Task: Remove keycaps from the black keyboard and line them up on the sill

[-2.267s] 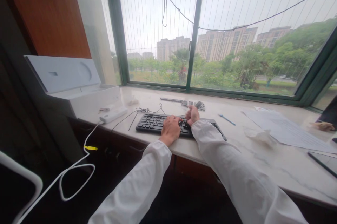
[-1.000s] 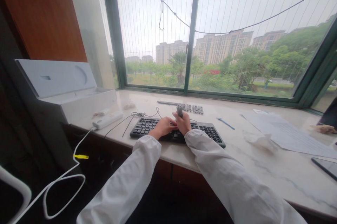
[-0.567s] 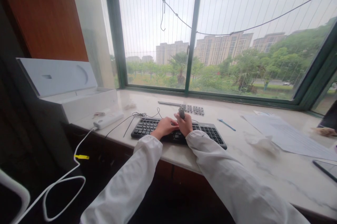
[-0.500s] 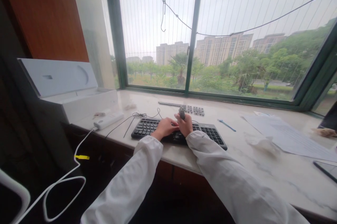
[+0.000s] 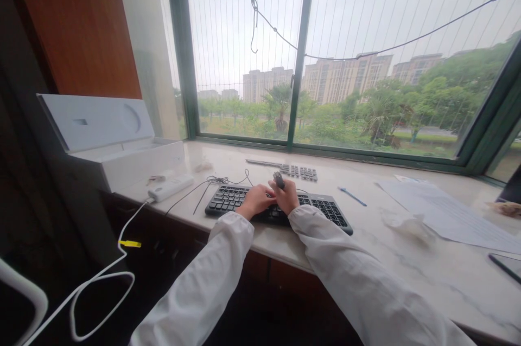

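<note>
A black keyboard (image 5: pixel 223 202) lies near the front edge of the counter, its left keys showing and its middle covered by my hands. My right hand (image 5: pixel 288 197) is wrapped in a fist around a thick black tool handle (image 5: pixel 279 179), whose top sticks up above the fist; its lower end is hidden. My left hand (image 5: pixel 257 200) rests over the keyboard's middle, fingers pinched together against the right hand. What those fingers hold, if anything, is hidden. Behind the keyboard, loose dark keycaps (image 5: pixel 303 173) lie in rows, with a long thin grey strip (image 5: pixel 264 162) beside them.
A blue pen (image 5: pixel 352 196) lies right of the keyboard. Farther right are crumpled clear plastic (image 5: pixel 409 226), paper sheets (image 5: pixel 451 210) and a dark-edged flat device (image 5: pixel 507 267). At left stand an open white box (image 5: pixel 142 164), a white power strip (image 5: pixel 171 187) and a black cable (image 5: pixel 217 179).
The black handle in my right fist has tilted slightly to the left. Both hands stay over the same part of the keyboard; the whole view has shifted slightly.
</note>
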Demonstrator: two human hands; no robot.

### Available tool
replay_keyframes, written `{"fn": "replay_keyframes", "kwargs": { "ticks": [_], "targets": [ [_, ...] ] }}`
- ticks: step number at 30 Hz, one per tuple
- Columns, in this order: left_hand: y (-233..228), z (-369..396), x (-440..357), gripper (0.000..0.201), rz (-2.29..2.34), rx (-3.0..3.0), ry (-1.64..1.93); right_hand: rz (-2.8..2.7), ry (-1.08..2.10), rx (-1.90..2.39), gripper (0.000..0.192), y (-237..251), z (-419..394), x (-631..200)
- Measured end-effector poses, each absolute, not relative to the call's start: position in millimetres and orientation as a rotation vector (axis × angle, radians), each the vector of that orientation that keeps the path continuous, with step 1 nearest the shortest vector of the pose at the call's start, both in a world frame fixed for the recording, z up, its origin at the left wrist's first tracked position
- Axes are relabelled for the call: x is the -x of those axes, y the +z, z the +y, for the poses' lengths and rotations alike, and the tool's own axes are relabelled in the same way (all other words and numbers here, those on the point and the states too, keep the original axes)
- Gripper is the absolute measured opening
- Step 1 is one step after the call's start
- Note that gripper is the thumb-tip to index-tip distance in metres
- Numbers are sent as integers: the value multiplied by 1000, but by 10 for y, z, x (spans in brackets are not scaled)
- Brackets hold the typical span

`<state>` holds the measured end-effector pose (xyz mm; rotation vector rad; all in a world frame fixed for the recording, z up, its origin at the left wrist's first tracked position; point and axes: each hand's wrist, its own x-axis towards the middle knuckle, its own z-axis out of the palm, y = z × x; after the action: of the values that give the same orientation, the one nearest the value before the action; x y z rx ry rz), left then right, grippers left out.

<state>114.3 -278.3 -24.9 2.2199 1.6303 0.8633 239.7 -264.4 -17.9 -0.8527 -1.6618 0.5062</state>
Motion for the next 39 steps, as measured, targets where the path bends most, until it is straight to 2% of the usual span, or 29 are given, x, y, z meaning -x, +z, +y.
{"fn": "replay_keyframes", "kwargs": {
  "ticks": [26, 35, 39],
  "targets": [
    [-238, -2816, -1170, 37, 1797, -2193, 832, -1794, 380, 795, 39, -159, -2707, -2410],
    [-209, -2831, -1171, 34, 1801, -2170, 800, -1790, 387, 799, 42, -148, -2728, -2421],
    [-224, -2816, -1156, 26, 1783, -2194, 785, -1956, 387, 609, 37, -177, -2834, -2372]
  ]
}}
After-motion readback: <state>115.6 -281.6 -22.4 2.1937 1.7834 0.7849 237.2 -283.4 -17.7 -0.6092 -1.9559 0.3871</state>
